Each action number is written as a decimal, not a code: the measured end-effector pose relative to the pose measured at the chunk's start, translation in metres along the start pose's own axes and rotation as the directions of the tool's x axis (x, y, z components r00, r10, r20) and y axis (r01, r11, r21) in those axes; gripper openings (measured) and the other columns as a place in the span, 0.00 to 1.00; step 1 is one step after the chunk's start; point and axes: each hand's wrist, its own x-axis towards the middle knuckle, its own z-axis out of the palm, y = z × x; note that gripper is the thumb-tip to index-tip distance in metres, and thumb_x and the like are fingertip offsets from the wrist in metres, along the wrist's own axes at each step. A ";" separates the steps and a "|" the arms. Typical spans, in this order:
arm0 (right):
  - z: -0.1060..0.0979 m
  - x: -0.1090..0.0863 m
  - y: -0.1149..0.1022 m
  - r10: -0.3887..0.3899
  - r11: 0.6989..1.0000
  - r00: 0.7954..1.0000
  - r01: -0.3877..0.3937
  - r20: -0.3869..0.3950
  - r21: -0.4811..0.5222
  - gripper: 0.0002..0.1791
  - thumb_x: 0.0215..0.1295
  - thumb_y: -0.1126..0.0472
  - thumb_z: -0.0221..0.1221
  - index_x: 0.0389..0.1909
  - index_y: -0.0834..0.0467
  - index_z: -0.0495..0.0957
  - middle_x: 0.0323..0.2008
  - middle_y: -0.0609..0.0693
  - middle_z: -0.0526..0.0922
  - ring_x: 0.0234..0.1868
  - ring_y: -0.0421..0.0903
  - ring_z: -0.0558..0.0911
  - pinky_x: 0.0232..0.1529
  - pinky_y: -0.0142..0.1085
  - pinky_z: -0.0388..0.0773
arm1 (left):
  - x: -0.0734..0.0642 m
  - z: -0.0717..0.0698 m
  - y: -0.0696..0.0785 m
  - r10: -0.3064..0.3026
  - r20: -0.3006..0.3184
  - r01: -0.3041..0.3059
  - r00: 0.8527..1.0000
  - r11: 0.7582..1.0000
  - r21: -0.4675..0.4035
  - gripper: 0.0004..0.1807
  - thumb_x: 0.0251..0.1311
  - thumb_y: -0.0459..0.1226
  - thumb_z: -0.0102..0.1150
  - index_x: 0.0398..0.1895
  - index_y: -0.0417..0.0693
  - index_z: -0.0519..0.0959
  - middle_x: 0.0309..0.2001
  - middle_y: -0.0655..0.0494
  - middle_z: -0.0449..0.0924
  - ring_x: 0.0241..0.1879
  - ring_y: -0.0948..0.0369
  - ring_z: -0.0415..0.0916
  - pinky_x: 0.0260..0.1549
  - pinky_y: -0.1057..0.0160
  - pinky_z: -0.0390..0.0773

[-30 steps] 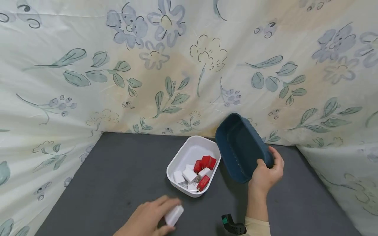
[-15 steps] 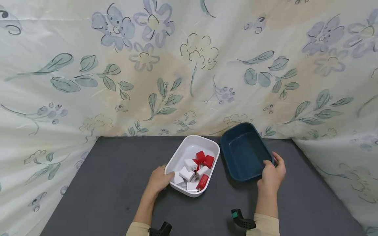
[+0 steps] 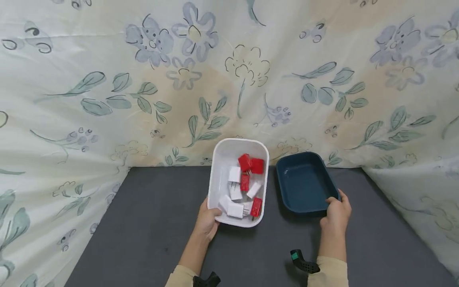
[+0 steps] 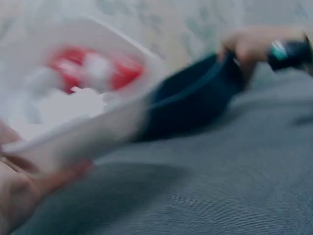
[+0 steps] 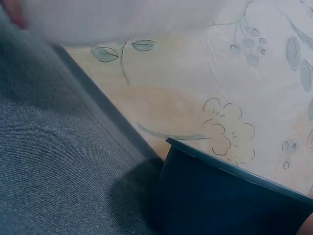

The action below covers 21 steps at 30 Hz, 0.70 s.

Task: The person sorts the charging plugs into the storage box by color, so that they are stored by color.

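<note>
My left hand (image 3: 207, 219) grips the near left corner of a white plastic box (image 3: 220, 163), thumb over the rim and fingers underneath. In the left wrist view, blurred, this box is tilted above the table with a shadow below it. Inside lie several white plug chargers (image 3: 235, 174) and several red plug chargers (image 3: 257, 165), some with prongs showing. To the right, my right hand (image 3: 336, 209) pinches the near right corner of a dark blue box (image 3: 305, 181), which has nothing in it. The right wrist view shows the blue box's side.
A dark grey table (image 3: 161, 199) spreads under both boxes. Close behind its far edge hangs a white flowered cloth (image 3: 215, 79), which also comes down at the left and right sides.
My left hand had a white charger at first; now it holds the white box, which has risen and turned more upright in view. My right hand has lowered the blue box and swung it level.
</note>
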 end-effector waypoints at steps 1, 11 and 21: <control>0.001 0.000 0.001 0.011 1.000 1.000 -0.011 -0.006 0.020 0.32 0.65 0.68 0.40 0.66 0.38 0.58 0.70 0.45 0.53 0.62 0.45 0.60 0.59 0.40 0.61 | 0.001 0.003 -0.003 0.034 -0.037 -0.035 0.999 0.999 -0.022 0.49 0.35 0.13 0.33 0.70 0.47 0.52 0.65 0.41 0.58 0.58 0.56 0.64 0.49 0.62 0.75; 0.006 0.004 0.010 0.027 0.999 0.998 -0.028 0.061 0.015 0.32 0.65 0.68 0.42 0.67 0.39 0.56 0.71 0.44 0.47 0.63 0.45 0.57 0.60 0.37 0.57 | -0.004 0.016 -0.018 0.237 -0.213 -0.278 0.948 0.942 -0.189 0.50 0.43 0.10 0.32 0.71 0.57 0.49 0.70 0.52 0.52 0.65 0.56 0.58 0.53 0.58 0.75; 0.004 0.004 0.017 0.063 0.998 0.996 -0.064 0.062 0.022 0.32 0.64 0.69 0.42 0.67 0.41 0.58 0.71 0.43 0.46 0.67 0.45 0.51 0.64 0.39 0.52 | -0.029 0.009 -0.022 0.172 -0.525 -0.224 0.833 0.974 -0.036 0.35 0.57 0.19 0.34 0.68 0.50 0.58 0.63 0.49 0.63 0.61 0.54 0.63 0.53 0.63 0.73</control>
